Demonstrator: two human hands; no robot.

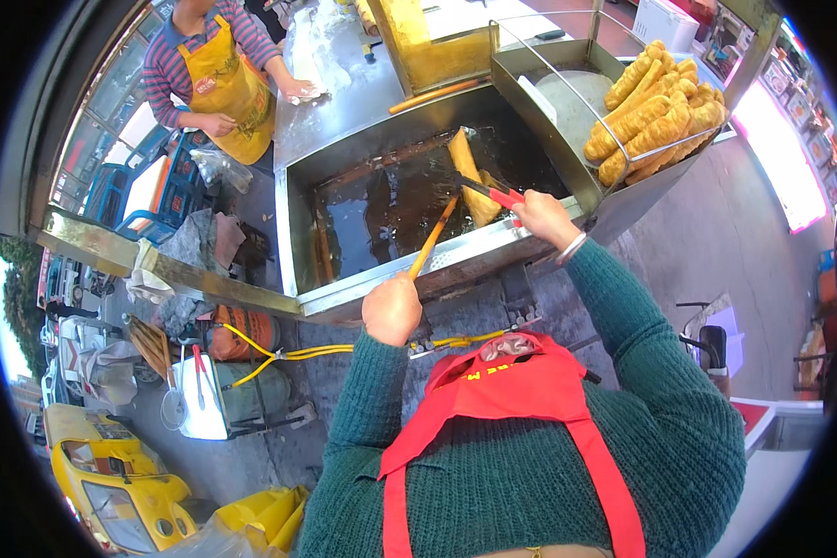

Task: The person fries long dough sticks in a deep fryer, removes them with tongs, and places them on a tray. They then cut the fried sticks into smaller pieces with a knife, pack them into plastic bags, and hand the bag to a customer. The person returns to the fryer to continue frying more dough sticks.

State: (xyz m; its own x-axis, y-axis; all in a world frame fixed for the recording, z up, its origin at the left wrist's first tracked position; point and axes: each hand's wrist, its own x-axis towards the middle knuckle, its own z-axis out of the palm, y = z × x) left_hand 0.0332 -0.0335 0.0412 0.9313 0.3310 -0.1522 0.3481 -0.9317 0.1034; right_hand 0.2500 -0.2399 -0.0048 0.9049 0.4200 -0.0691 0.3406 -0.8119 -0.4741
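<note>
My left hand [392, 309] is closed around a wooden stick [434, 237], whose far end reaches over the dark oil [370, 209] in a rectangular metal fryer [363, 291]. In my right hand [545, 217] are tongs with red handles [503, 197] and dark arms. The tongs lie across a golden fried dough stick [464, 157] in the oil; whether they grip it cannot be told. Part of another dough piece shows beside it, behind the tongs. Several browned dough sticks [645, 125] are piled in a wire-railed metal tray at the fryer's right.
A co-worker in a yellow apron [230, 87] touches dough [307, 92] on the floured metal table [363, 84]. A wooden rod [439, 95] lies along the fryer's far rim. Yellow hoses [321, 351] run below the fryer. A metal post [181, 275] crosses at left.
</note>
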